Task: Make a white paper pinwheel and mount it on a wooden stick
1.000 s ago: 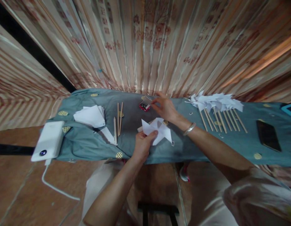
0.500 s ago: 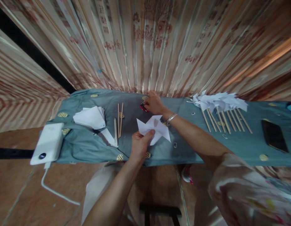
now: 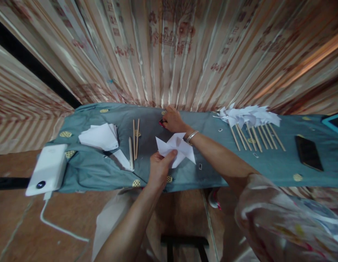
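Note:
Between the thumb and fingers of my left hand (image 3: 160, 165) is a folded white paper pinwheel (image 3: 181, 145), its blades spread out above the table. Farther back, my right hand (image 3: 173, 119) has its fingers curled down at a small red and black object (image 3: 161, 123), which they partly cover. What those fingertips grip, if anything, is hidden. To the left lie thin wooden sticks (image 3: 136, 140) and a thicker pale, pointed stick or pencil (image 3: 131, 153). Beyond them sits a stack of cut white paper (image 3: 99, 137), with a narrow folded paper strip (image 3: 122, 160) below it.
Several finished pinwheels on sticks (image 3: 252, 117) lie in a row at the back right. A dark phone (image 3: 309, 153) and a blue-edged device (image 3: 334, 123) are farther right. A white power bank (image 3: 50, 167) with a cable stands at the left end of the cloth-covered table (image 3: 87, 171).
My right hand covers more of the small red and black object than before. The pinwheel stays in my left hand. The whole view has shifted slightly.

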Motion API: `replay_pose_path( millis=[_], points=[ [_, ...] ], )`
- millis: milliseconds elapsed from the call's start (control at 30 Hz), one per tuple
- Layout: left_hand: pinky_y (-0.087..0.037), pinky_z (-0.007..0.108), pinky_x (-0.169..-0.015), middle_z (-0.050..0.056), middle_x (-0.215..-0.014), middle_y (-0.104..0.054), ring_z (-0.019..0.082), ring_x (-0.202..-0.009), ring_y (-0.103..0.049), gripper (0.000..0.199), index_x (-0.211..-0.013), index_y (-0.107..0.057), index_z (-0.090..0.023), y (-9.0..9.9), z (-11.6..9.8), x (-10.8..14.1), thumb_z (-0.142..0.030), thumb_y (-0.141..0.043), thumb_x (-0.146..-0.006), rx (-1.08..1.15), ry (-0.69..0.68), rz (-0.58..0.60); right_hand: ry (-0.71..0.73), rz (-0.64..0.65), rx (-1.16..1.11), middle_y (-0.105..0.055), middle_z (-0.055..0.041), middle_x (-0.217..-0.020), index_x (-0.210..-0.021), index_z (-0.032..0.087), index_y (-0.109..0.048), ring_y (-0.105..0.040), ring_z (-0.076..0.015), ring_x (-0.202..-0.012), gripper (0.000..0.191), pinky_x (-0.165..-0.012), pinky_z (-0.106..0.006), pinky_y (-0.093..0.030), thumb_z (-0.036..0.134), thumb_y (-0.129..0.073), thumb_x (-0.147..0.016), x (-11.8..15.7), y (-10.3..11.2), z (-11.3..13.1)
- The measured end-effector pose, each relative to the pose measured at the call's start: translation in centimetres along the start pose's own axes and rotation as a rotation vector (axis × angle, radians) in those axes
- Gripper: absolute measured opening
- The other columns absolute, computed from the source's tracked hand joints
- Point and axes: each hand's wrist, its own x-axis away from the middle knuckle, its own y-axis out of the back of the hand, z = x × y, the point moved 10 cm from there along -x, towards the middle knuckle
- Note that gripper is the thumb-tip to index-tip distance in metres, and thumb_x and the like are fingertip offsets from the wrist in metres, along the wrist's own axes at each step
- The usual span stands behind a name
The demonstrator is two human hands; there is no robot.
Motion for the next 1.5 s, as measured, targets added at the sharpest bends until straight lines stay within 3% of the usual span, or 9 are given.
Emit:
replay_pose_path(
  millis=[133, 433, 867, 1100, 1333, 1500],
  points=[
    [-0.052, 0.028, -0.067, 0.005, -0.071, -0.076, 0.018, -0.063, -0.067, 0.030, -0.071, -0.076, -0.013, 0.1, 0.1, -0.1, -0.027, -0.086, -0.046, -0.012, 0.011, -0.015, -0.053, -0.037, 0.048, -0.056, -0.0258, -0.125, -0.091, 0.004, -0.072, -0.038, -0.0356, -0.131, 0.027, -0.104, -0.051, -0.040, 0.012, -0.047, -0.085, -0.1, 0.2, -0.2],
    [-0.055, 0.029, -0.067, 0.003, -0.067, -0.075, 0.018, -0.062, -0.068, 0.022, -0.063, -0.073, -0.017, 0.0, -0.9, 0.0, -0.025, -0.084, -0.046, -0.039, -0.030, -0.027, -0.067, -0.054, 0.081, -0.055, -0.0286, -0.129, -0.097, -0.002, -0.069, -0.036, -0.0359, -0.134, 0.025, -0.105, -0.051, -0.040, 0.011, -0.049, -0.088, -0.2, 0.4, 0.1],
    [-0.057, 0.029, -0.068, 0.001, -0.063, -0.073, 0.019, -0.063, -0.070, 0.024, -0.060, -0.069, -0.016, -0.6, -1.1, 0.2, -0.023, -0.083, -0.042, -0.039, -0.046, -0.068, -0.116, -0.075, 0.102, -0.057, -0.0150, -0.129, -0.098, 0.009, -0.066, -0.036, -0.0248, -0.131, 0.021, -0.099, -0.038, -0.042, 0.016, -0.047, -0.094, 0.6, 0.9, -0.3],
    [-0.057, 0.031, -0.076, -0.002, -0.062, -0.070, 0.020, -0.069, -0.070, 0.024, -0.062, -0.068, -0.017, -1.1, -1.5, 0.6, -0.022, -0.082, -0.043, -0.041, -0.062, -0.057, -0.188, -0.128, 0.061, -0.063, -0.0121, -0.119, -0.101, 0.010, -0.064, -0.049, -0.0215, -0.119, 0.019, -0.098, -0.032, -0.040, 0.021, -0.049, -0.095, 0.4, 1.7, -0.8],
    [-0.057, 0.033, -0.081, -0.001, -0.063, -0.069, 0.020, -0.073, -0.071, 0.022, -0.061, -0.065, -0.017, -2.2, -1.2, 1.0, -0.021, -0.080, -0.046, -0.045, -0.062, -0.023, -0.294, -0.200, 0.021, -0.068, -0.0097, -0.113, -0.104, 0.010, -0.061, -0.056, -0.0166, -0.107, 0.021, -0.098, -0.026, -0.038, 0.022, -0.046, -0.097, 0.8, 3.8, -1.0],
    [-0.056, 0.032, -0.080, -0.001, -0.061, -0.068, 0.020, -0.073, -0.070, 0.021, -0.061, -0.066, -0.016, -2.4, -0.8, 1.1, -0.021, -0.080, -0.045, -0.039, -0.061, -0.029, -0.337, -0.362, -0.143, -0.069, -0.0033, -0.101, -0.096, 0.016, -0.060, -0.059, -0.0130, -0.095, 0.018, -0.086, -0.022, -0.041, 0.022, -0.043, -0.099, 3.6, 7.9, -1.9]
  ],
)
